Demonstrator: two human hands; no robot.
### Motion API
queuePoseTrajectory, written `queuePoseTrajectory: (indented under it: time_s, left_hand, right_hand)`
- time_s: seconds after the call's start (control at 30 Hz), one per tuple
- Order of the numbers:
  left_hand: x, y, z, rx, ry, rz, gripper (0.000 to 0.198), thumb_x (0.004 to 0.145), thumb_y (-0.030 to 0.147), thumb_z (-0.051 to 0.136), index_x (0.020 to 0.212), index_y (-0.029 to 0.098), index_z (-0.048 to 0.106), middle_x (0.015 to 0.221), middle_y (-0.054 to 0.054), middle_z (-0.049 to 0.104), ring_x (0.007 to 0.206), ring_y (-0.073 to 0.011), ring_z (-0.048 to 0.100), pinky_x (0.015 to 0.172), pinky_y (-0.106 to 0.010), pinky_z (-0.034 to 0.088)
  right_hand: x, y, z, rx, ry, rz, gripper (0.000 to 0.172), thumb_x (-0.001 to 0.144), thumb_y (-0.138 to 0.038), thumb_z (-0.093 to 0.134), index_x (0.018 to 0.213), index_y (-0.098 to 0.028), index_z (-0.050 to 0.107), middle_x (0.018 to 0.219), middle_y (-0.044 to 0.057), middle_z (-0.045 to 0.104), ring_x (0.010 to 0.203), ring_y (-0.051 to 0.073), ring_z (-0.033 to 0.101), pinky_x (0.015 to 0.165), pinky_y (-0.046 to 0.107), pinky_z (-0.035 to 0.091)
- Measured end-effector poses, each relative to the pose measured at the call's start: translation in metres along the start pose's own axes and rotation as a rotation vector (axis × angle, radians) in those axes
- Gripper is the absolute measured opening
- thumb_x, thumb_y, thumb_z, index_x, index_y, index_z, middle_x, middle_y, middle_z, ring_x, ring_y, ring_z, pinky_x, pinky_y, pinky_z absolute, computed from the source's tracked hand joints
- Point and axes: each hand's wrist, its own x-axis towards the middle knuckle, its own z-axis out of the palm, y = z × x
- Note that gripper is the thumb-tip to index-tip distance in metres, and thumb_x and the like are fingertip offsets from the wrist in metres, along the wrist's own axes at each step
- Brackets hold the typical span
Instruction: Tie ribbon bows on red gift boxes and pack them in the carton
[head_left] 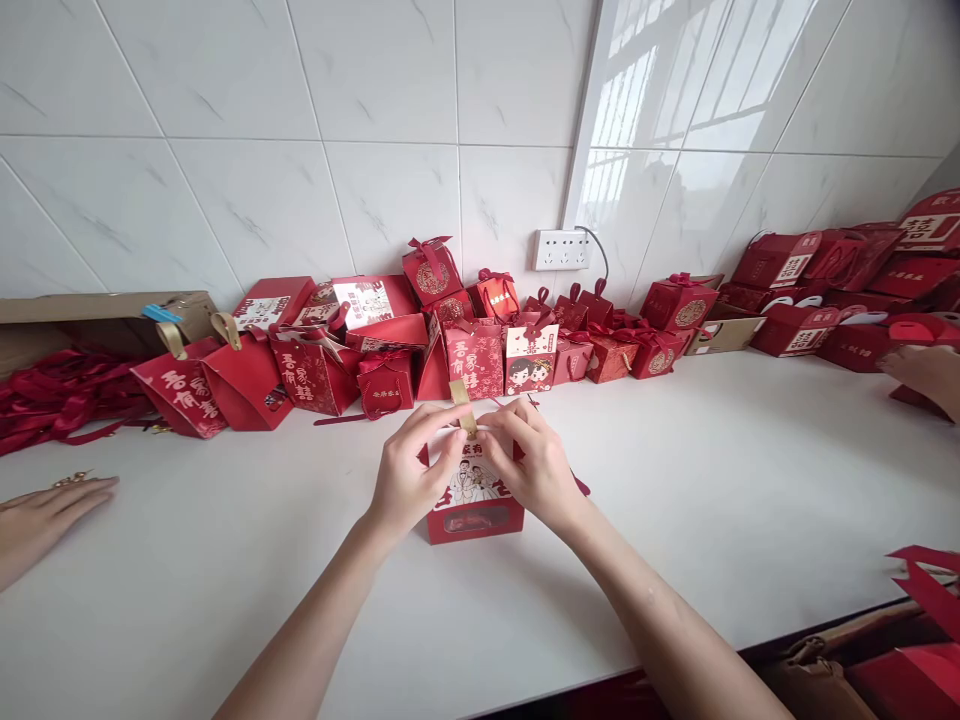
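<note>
At the table's (712, 520) middle, left hand (409, 482) and right hand (531, 468) pinch a tan ribbon (463, 405) atop a red box (474, 518), fingertips pressed together. Its top looks almost closed; the ribbon seems unfastened. Finished boxes (474, 360) crowd the far wall (300, 180).

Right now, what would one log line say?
left hand: pinching red gift box top | right hand: same | gold ribbon: upright between fingers

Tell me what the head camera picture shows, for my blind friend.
A person's left hand and right hand pinch the top of a red gift box on a white counter, fingertips meeting at its tan ribbon. More red gift boxes are piled along the tiled wall. Another person's hand rests at the left edge, a further hand at the right edge.
</note>
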Motion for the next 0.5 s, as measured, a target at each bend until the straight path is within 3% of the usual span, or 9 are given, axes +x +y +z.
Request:
queuePoseTrajectory:
  time_s: [0.17, 0.33, 0.5]
  left_hand:
    - [-0.0023, -0.0008, 0.0021, -0.012, 0.009, -0.075, 0.024, 0.086, 0.022, 0.054, 0.11, 0.02, 0.057, 0.084, -0.001, 0.064, 0.072, -0.0104, 0.061, 0.064, -0.02, 0.05]
    - [-0.0045, -0.0017, 0.005, -0.251, 0.036, -0.182, 0.043, 0.083, 0.024, 0.057, 0.121, 0.02, 0.037, 0.081, -0.001, 0.066, 0.076, -0.0136, 0.066, 0.066, -0.023, 0.053]
    - [-0.0049, -0.0034, 0.0042, -0.153, 0.052, -0.18, 0.019, 0.082, 0.024, 0.06, 0.099, 0.019, 0.054, 0.088, -0.004, 0.068, 0.081, -0.0157, 0.067, 0.07, -0.026, 0.054]
  right_hand:
    - [0.0035, -0.0046, 0.0013, 0.109, 0.015, 0.052, 0.013, 0.09, -0.022, 0.048, 0.084, -0.02, 0.059, 0.075, 0.002, 0.051, 0.073, 0.016, 0.051, 0.068, 0.027, 0.045]
    - [0.0059, -0.0079, -0.0021, 0.154, -0.022, 0.102, 0.013, 0.088, -0.021, 0.049, 0.081, -0.02, 0.059, 0.075, 0.001, 0.051, 0.072, 0.015, 0.052, 0.066, 0.027, 0.046]
    - [0.0098, -0.0095, -0.0043, 0.198, -0.007, 0.108, 0.011, 0.086, -0.027, 0.056, 0.094, -0.02, 0.061, 0.087, 0.004, 0.057, 0.081, 0.017, 0.055, 0.071, 0.031, 0.048]
